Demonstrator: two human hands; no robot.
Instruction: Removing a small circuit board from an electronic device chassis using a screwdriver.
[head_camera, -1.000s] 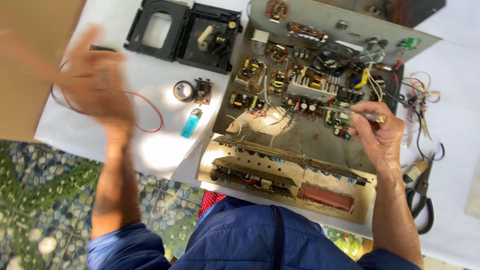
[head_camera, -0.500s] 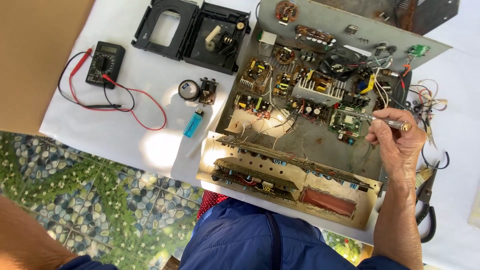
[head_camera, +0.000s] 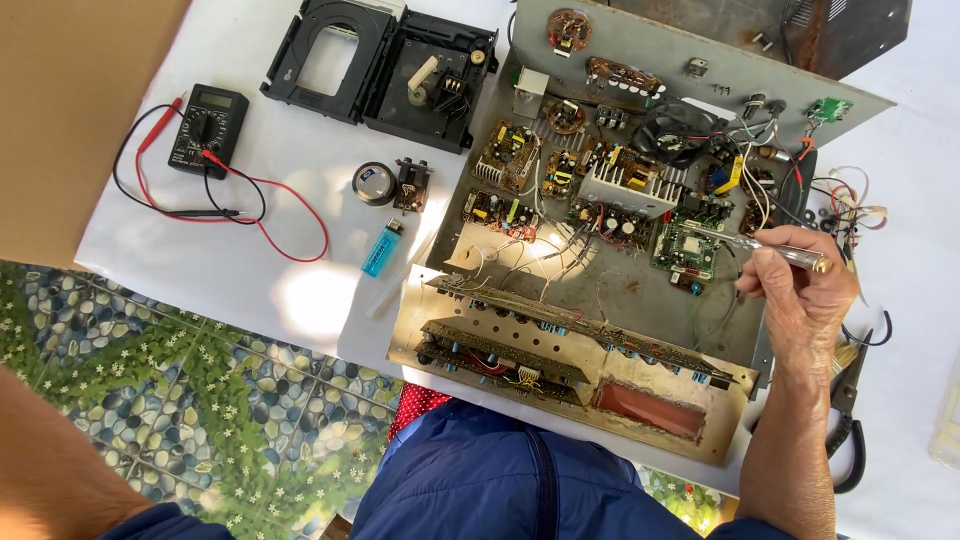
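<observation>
An opened electronics chassis (head_camera: 560, 270) with several small circuit boards and loose wires lies in front of me. My right hand (head_camera: 800, 290) is closed around a thin metal screwdriver (head_camera: 770, 247), whose tip rests on a small green circuit board (head_camera: 685, 250) at the chassis's right side. My left hand is out of view; only its forearm (head_camera: 50, 470) shows at the bottom left, away from the chassis. The front panel (head_camera: 570, 370) lies tilted down toward my lap.
A black multimeter (head_camera: 207, 128) with red and black leads lies at the left. A blue lighter (head_camera: 382, 247), a round metal part (head_camera: 373, 183) and a black disc-tray mechanism (head_camera: 385, 60) lie on the white sheet. Pliers (head_camera: 850, 410) rest at the right.
My left hand has dropped from above the multimeter down and out of view at the bottom left, uncovering the meter. The right hand stays on the screwdriver at the green board.
</observation>
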